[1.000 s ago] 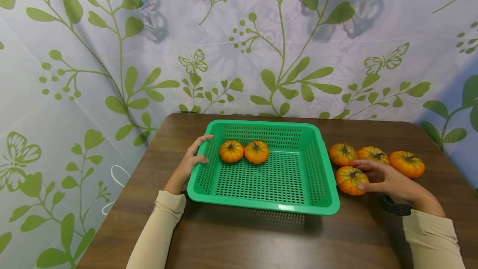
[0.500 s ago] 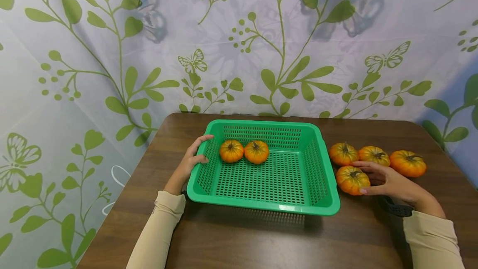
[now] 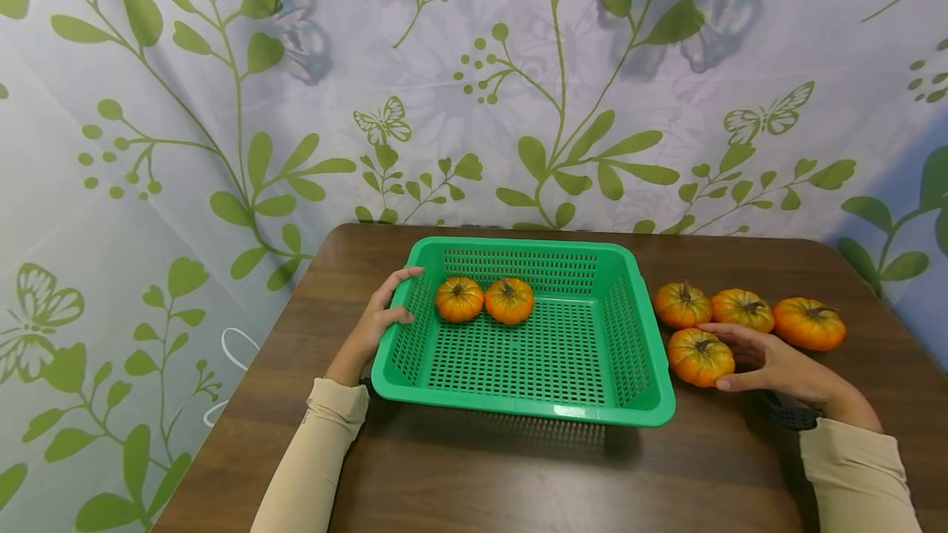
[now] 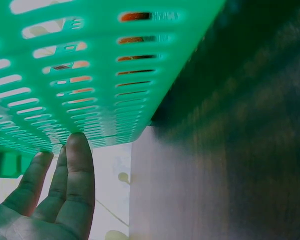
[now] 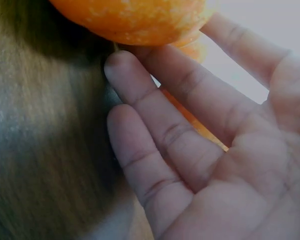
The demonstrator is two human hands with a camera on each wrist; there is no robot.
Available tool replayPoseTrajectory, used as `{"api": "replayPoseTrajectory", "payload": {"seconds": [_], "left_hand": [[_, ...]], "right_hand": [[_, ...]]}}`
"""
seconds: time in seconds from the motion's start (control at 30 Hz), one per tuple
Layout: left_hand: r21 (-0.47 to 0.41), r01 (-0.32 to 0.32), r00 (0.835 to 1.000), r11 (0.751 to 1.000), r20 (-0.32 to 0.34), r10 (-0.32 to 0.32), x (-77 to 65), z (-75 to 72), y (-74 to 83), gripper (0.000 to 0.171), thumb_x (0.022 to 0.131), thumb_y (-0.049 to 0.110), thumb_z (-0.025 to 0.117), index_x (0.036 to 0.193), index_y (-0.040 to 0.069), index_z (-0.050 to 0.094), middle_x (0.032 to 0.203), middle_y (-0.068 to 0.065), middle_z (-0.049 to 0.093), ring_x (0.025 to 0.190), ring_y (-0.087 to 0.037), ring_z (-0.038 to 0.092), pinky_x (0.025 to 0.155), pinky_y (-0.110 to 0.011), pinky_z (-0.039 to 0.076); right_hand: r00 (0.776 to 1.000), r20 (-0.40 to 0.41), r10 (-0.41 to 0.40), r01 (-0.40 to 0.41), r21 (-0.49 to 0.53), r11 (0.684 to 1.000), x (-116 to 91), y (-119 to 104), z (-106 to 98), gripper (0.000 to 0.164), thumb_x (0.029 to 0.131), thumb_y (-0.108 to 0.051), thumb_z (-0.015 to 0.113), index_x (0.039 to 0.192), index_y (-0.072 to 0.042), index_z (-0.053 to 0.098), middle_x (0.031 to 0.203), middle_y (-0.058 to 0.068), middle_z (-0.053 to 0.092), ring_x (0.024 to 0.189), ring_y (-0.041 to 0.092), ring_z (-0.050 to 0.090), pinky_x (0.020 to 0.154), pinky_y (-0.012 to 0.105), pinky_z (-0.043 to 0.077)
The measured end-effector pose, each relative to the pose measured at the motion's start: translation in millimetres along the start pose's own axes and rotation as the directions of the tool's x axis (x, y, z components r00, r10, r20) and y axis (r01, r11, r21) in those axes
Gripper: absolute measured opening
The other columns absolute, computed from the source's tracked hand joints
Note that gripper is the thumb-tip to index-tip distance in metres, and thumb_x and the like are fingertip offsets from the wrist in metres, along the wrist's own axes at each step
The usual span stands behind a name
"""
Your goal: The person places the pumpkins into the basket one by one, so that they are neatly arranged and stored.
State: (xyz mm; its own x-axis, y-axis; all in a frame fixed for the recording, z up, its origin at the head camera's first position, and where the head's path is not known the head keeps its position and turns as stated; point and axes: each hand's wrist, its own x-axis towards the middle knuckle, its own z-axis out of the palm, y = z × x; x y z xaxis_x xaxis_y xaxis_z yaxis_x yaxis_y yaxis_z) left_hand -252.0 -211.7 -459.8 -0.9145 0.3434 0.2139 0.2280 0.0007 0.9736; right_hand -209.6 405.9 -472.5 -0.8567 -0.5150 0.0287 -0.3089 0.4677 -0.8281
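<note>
A green plastic basket [image 3: 518,410] with slotted walls holds two small orange pumpkins [image 3: 459,300] side by side at its back left. My left hand [image 3: 374,323] grips the basket's left rim, thumb and index finger over the edge. In the left wrist view its other fingers [image 4: 80,175] lie along the outer wall. To the basket's right, my right hand [image 3: 778,364] holds a ribbed orange pumpkin [image 3: 696,356] between thumb and fingers, from its right side. The right wrist view shows several fingers [image 5: 140,140] extended low beside the pumpkin [image 5: 140,20].
Behind the right hand, three more pumpkins [image 3: 742,308] form a row on the brown wooden table [image 3: 518,484]. A cloth printed with leaves and butterflies [image 3: 474,105] hangs behind the table. A white cable [image 3: 233,344] loops past the left table edge.
My right thumb and fingers have shifted slightly to the right along the front pumpkin, leaving more of it showing. The left hand and the basket have stayed in place.
</note>
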Motion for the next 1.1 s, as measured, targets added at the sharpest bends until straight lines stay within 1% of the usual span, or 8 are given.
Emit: {"api": "replayPoseTrajectory", "payload": {"seconds": [0.17,0.47,0.53,0.7,0.8,0.9,1.0,1.1], "left_hand": [[-0.003,-0.003,1.0,1.0,0.003,0.003,0.1,0.0,0.2,0.08,0.082,-0.003,0.053,0.16,-0.008,0.036,0.154,-0.037,0.042,0.111,-0.031,0.056,0.085,-0.029,0.054],[-0.002,-0.012,1.0,1.0,0.003,0.012,0.9,-0.7,-2.0,0.079,0.082,-0.003,0.052,0.16,-0.008,0.036,0.152,-0.036,0.042,0.108,-0.028,0.056,0.084,-0.029,0.053],[-0.001,-0.014,1.0,1.0,0.003,0.014,0.8,-0.8,-2.7,0.079,0.082,-0.003,0.052,0.159,-0.009,0.036,0.152,-0.037,0.041,0.108,-0.027,0.056,0.084,-0.029,0.053],[-0.002,-0.013,1.0,1.0,0.004,0.013,-0.1,-1.4,-3.6,0.079,0.082,-0.003,0.052,0.159,-0.009,0.036,0.153,-0.037,0.041,0.11,-0.029,0.057,0.085,-0.03,0.053],[-0.003,-0.009,1.0,1.0,0.003,0.009,-0.2,-1.6,-3.5,0.079,0.082,-0.003,0.052,0.16,-0.008,0.036,0.155,-0.036,0.041,0.111,-0.031,0.056,0.085,-0.03,0.054],[-0.005,-0.012,1.0,1.0,0.002,0.012,0.2,-1.6,-3.7,0.079,0.082,-0.003,0.053,0.16,-0.007,0.036,0.156,-0.035,0.04,0.113,-0.033,0.055,0.087,-0.031,0.054],[-0.006,-0.014,1.0,1.0,0.003,0.014,0.5,-1.3,-3.5,0.079,0.082,-0.003,0.053,0.16,-0.008,0.036,0.157,-0.035,0.039,0.115,-0.034,0.054,0.087,-0.031,0.054],[-0.004,-0.012,1.0,1.0,0.003,0.012,1.0,-1.1,-3.1,0.079,0.082,-0.003,0.053,0.16,-0.008,0.036,0.158,-0.035,0.038,0.114,-0.035,0.054,0.087,-0.03,0.054]], "right_hand": [[1.0,-0.008,0.016,-0.016,-0.021,1.0,-1,2,0,0.069,0.093,0.007,0.075,0.157,-0.007,0.052,0.14,-0.04,0.047,0.123,-0.02,0.046,0.087,0.016,0.05],[0.999,-0.017,0.047,-0.048,-0.025,0.999,-1,-2,-1,0.065,0.096,0.003,0.073,0.154,0.01,0.045,0.139,-0.041,0.046,0.123,-0.021,0.045,0.09,0.013,0.048],[0.998,-0.019,0.059,-0.059,-0.02,0.998,0,-4,-1,0.065,0.097,0.003,0.073,0.154,0.011,0.044,0.138,-0.04,0.047,0.122,-0.021,0.045,0.09,0.014,0.049],[0.999,-0.007,0.05,-0.05,-0.034,0.998,0,-9,-2,0.065,0.097,0.003,0.072,0.153,0.015,0.042,0.138,-0.039,0.046,0.122,-0.02,0.046,0.089,0.015,0.05],[0.999,-0.02,0.034,-0.035,-0.052,0.998,0,-12,-3,0.063,0.096,0.005,0.073,0.152,0.014,0.045,0.138,-0.039,0.048,0.122,-0.018,0.048,0.087,0.015,0.051],[0.999,-0.031,0.009,-0.011,-0.052,0.999,0,-17,-3,0.063,0.095,0.007,0.073,0.152,0.012,0.047,0.139,-0.038,0.048,0.121,-0.016,0.05,0.086,0.016,0.051],[0.999,-0.046,-0.027,0.025,-0.043,0.999,0,-22,-4,0.063,0.093,0.01,0.072,0.152,0.007,0.05,0.14,-0.036,0.05,0.12,-0.013,0.054,0.085,0.017,0.053],[0.996,-0.066,-0.066,0.062,-0.062,0.996,0,-27,-4,0.066,0.092,0.013,0.072,0.153,0.0,0.053,0.14,-0.034,0.052,0.117,-0.009,0.058,0.083,0.019,0.055]]}}
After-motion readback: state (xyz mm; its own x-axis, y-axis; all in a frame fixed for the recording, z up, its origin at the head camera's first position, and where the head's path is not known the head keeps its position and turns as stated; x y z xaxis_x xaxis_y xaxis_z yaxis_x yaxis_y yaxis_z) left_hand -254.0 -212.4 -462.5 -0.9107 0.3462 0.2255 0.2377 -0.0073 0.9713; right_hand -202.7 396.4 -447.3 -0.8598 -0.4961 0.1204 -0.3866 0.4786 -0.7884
